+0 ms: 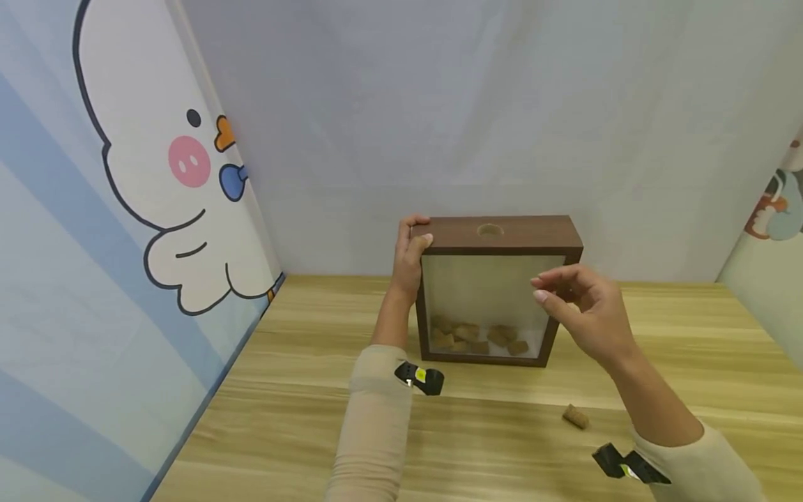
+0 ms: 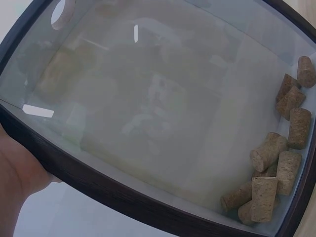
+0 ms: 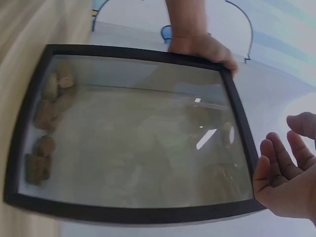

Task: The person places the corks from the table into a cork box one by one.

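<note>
A dark brown, wood-framed shadow box with a glass front stands upright on the table. Its top has a round hole, and several tapered corks lie piled along the bottom inside. My left hand grips the upper left corner of the box, thumb on the top and fingers round the far side. In front of the right side of the glass, my right hand hovers with its fingers loosely bent. The right wrist view shows nothing between thumb and fingers. One loose cork lies on the table, in front of the box's right end.
The box stands on a wood-grain table, close to a plain pale backdrop. On the left is a wall panel printed with a white cartoon bird. Another printed panel edges the right side.
</note>
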`<move>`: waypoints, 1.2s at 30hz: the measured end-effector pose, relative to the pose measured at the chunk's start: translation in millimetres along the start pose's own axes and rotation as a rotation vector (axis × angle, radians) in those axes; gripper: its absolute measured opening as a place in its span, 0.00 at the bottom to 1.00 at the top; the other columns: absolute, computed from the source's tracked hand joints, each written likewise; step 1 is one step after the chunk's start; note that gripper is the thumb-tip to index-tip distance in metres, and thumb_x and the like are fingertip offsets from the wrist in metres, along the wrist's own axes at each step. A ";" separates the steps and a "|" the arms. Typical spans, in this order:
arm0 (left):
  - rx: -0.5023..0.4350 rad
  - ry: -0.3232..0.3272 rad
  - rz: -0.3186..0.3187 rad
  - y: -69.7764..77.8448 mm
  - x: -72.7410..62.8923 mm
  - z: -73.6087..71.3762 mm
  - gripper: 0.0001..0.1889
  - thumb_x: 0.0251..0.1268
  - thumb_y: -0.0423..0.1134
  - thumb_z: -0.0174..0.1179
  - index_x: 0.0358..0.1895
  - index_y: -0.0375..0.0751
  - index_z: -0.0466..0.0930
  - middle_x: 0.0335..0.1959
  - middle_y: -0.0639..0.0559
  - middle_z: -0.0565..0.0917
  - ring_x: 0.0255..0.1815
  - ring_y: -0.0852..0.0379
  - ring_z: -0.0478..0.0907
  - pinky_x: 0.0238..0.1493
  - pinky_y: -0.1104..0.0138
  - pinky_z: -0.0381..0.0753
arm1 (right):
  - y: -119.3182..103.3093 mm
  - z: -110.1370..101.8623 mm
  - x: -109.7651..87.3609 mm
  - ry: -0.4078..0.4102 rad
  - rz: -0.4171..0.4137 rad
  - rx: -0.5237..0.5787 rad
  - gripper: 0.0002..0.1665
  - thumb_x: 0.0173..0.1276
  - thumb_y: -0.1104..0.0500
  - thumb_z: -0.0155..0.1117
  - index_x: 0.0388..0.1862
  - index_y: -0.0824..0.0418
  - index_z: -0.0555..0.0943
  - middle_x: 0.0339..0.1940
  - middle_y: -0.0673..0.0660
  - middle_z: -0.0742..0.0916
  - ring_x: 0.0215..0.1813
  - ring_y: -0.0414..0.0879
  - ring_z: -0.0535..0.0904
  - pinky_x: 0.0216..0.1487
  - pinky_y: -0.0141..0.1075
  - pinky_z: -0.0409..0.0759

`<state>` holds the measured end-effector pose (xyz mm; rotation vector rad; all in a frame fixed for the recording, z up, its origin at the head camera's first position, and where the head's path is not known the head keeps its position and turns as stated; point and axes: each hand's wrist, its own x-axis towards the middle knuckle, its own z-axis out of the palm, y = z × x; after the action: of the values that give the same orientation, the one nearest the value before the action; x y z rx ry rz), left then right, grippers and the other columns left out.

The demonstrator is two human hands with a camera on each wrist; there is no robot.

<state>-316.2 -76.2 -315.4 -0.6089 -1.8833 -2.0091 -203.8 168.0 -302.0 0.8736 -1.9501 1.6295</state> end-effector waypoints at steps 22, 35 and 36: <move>-0.012 -0.013 0.007 0.3 -0.6 0.2 0.24 0.57 0.45 0.43 0.55 0.36 0.60 0.65 0.46 0.56 0.65 0.51 0.50 0.60 0.53 0.49 | 59.8 -40.7 -80.2 -0.424 0.284 -0.225 0.06 0.66 0.65 0.58 0.41 0.62 0.79 0.37 0.53 0.82 0.38 0.42 0.77 0.35 0.35 0.76; 0.004 -0.013 -0.004 30.1 -12.7 2.9 0.21 0.58 0.37 0.40 0.54 0.30 0.59 0.63 0.41 0.56 0.64 0.48 0.50 0.60 0.53 0.49 | 97.8 -65.8 -98.5 -0.724 0.418 -0.010 0.17 0.63 0.65 0.61 0.48 0.73 0.74 0.41 0.65 0.81 0.41 0.45 0.77 0.38 0.37 0.76; 0.003 -0.010 -0.005 32.5 -14.0 3.6 0.21 0.58 0.37 0.40 0.54 0.30 0.59 0.63 0.41 0.56 0.64 0.48 0.50 0.60 0.53 0.49 | 100.4 -67.9 -99.7 -0.750 0.428 0.011 0.18 0.63 0.65 0.61 0.49 0.74 0.73 0.41 0.65 0.80 0.41 0.47 0.78 0.39 0.37 0.76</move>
<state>-287.5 -76.0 -294.4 -0.6149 -1.8955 -2.0095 -209.7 262.7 -427.1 1.2673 -2.7943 1.6763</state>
